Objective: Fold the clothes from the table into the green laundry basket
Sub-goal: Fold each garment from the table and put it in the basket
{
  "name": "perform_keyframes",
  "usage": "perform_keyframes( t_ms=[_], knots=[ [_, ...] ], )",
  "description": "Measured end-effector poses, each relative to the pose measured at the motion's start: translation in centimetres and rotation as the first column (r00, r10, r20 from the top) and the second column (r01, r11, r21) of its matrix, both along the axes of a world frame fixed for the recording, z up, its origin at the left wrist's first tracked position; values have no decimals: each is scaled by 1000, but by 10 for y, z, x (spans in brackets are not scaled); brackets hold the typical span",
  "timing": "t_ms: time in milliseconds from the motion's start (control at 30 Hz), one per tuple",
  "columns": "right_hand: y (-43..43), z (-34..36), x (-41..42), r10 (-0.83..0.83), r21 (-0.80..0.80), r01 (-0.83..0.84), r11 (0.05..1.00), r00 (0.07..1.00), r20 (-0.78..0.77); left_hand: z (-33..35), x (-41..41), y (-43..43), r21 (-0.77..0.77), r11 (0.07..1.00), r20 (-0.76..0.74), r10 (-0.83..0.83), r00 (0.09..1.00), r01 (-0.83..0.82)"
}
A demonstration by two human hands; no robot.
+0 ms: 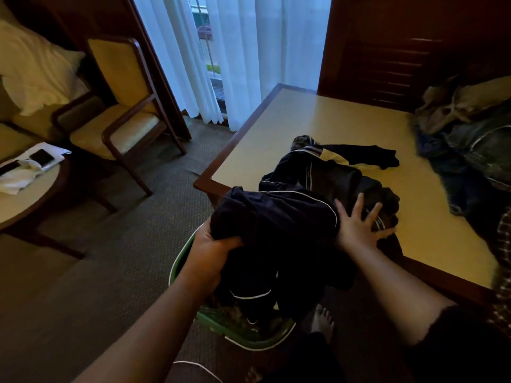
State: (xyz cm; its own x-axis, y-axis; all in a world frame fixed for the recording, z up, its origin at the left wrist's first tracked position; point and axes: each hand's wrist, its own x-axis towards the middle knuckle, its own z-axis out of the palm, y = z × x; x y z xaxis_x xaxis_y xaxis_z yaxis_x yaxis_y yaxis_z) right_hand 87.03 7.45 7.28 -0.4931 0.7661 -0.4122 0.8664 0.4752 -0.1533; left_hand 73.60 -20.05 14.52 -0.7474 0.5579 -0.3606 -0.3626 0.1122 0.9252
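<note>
While your left hand (218,244) clutches the dark garment (276,217), your right hand (359,228) presses flat. Lower it into the laundry basket (177,268)

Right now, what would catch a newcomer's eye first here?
The dark garment with white piping, bunched at the near edge of the table and spilling over the green laundry basket on the floor. The left hand grips its bunched end while the right hand presses flat on it with spread fingers. A heap of clothes sits at the table's far right.
</note>
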Motion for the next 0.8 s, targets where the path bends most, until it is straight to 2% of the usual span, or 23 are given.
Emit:
perform_keyframes(
  t_ms=[67,167,267,367,467,567,667,800],
  knots=[
    [9,-6,1,42,-64,-39,997,998,48,-1,-3,2,-45,997,-23,62,998,-63],
    [1,-5,8,150,48,-151,987,988,20,-1,-5,6,-42,987,10,153,988,-153],
    [-20,-8,6,158,50,-151,987,963,-220,1,-4,7,-42,982,-18,186,982,-187],
    [-36,-9,-1,74,-103,-158,982,827,-558,1,1,-3,-51,977,-115,202,973,-208],
    [-61,5,-6,-35,-266,-212,941,717,-697,-5,5,-17,-56,961,-192,256,948,-271],
    [-99,17,-11,-60,-374,-314,873,691,-720,-14,6,-30,-61,937,-169,331,929,-345],
    [-133,11,-15,-86,-525,-369,767,752,-653,-25,6,-45,-93,879,-140,453,880,-467],
    [-160,-8,-16,91,-509,-358,783,875,-475,-38,7,-67,-139,847,-75,508,858,-514]
  ],
)
